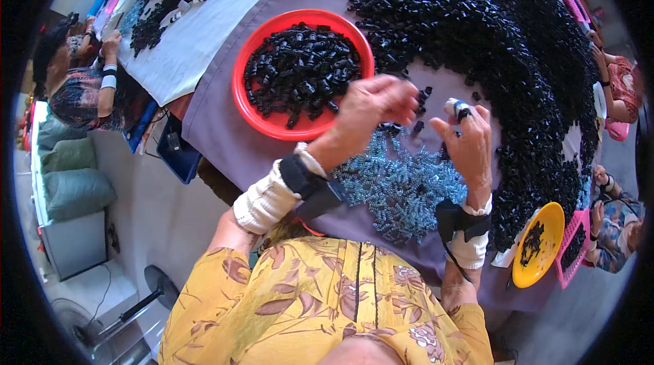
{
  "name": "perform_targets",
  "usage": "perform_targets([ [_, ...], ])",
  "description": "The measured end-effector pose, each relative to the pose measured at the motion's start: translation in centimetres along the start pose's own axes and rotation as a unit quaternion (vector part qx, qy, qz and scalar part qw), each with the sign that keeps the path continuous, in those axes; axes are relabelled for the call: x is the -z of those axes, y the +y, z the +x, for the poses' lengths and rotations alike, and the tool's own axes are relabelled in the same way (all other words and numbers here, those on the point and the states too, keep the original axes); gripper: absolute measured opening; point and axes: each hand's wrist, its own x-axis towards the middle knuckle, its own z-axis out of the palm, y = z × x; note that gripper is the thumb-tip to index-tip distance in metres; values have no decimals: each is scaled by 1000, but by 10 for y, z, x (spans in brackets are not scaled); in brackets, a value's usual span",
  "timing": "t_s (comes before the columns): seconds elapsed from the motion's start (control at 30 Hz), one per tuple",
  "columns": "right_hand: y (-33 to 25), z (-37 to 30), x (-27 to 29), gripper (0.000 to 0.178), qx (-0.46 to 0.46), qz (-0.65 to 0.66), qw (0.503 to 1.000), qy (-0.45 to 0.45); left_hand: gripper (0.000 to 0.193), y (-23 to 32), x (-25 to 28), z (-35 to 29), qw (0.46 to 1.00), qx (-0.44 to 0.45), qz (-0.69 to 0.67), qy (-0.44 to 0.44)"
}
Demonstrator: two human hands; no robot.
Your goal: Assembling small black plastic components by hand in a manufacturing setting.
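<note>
My left hand [383, 103] is closed by the right rim of a red basin [238, 96], its fingers bent together; whatever they hold is hidden. The basin contains many small black plastic pieces [303, 65]. To the right, my right hand [471, 141] is raised over the cloth with thumb and index finger apart, and no held piece shows. Tape wraps one of its fingertips. Below and between both hands spreads a pile of small metal springs [402, 184]. A few loose black pieces [418, 127] lie in the gap between my hands.
A large heap of black pieces [477, 31] covers the far and right side of the purple cloth [218, 116]. A yellow plate [555, 229] and a pink basket [575, 256] stand at the right edge. People sit at both sides. Green sacks [78, 191] lie at left.
</note>
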Motion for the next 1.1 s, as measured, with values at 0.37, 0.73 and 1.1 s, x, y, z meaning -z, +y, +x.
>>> perform_targets([
  [0.37, 29, -24, -17, 19, -88, 28, 994, -62, 29, 22, 73, -2, 979, -39, -67, 188],
  [0.73, 10, -15, -39, 13, 52, -72, 988, -124, 27, 12, 47, -3, 995, 16, -28, 91],
  [1.1, -8, 9, 1, 14, 57, 27, 993, -101, 29, -16, 1, 13, 966, 49, 217, -130],
])
